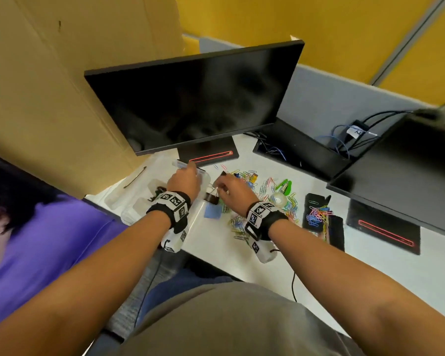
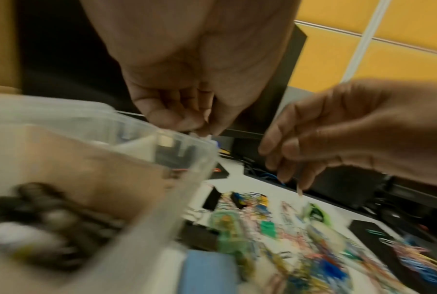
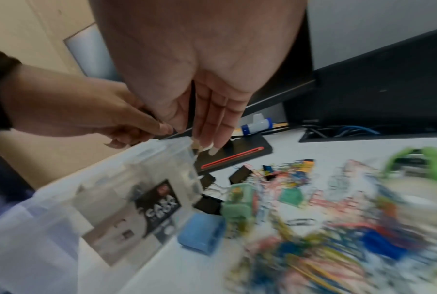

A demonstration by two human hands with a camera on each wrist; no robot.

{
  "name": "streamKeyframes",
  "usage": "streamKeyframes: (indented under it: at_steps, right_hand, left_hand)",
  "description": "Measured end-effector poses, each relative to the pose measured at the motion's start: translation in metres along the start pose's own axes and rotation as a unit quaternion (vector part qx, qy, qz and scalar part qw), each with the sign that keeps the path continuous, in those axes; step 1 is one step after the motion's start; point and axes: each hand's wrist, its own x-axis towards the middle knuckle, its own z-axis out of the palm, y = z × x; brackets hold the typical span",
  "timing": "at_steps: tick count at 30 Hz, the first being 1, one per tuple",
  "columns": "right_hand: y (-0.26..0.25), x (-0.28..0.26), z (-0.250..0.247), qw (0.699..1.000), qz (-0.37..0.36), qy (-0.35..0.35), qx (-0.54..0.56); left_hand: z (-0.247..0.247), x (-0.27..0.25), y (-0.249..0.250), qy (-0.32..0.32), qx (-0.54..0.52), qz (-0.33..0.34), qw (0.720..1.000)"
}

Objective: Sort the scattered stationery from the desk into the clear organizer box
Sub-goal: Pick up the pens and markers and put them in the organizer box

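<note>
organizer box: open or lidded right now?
Open. The box shows a bare top rim with no lid over it, and binder clips lie exposed inside one compartment.

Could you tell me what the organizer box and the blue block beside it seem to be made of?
The organizer box looks like clear, glossy hard plastic: its label and contents show through the walls. The blue block looks matte and soft-edged, perhaps rubber or foam, as with an eraser; blur leaves that open.

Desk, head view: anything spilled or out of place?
Yes. Coloured paper clips lie strewn loose over the desk right of the clear organizer box, and one tangle sits on a black phone-like slab.
</note>
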Motion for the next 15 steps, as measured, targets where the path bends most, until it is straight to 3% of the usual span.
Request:
streamKeyframes:
  at_steps: [8,15]
  right_hand:
    - [0.101,-0.082,-0.044,0.991,0.125,-0.004,-0.049]
    - [0.171,-0.163,-0.079,0.965,0.249,0.009,-0.078]
  left_hand:
    - [0.05,0.004,0.089,-0.132,0.001,0.132,0.983]
    - [0.095,-0.003,0.158,-0.193,0.045,0.215,0.956]
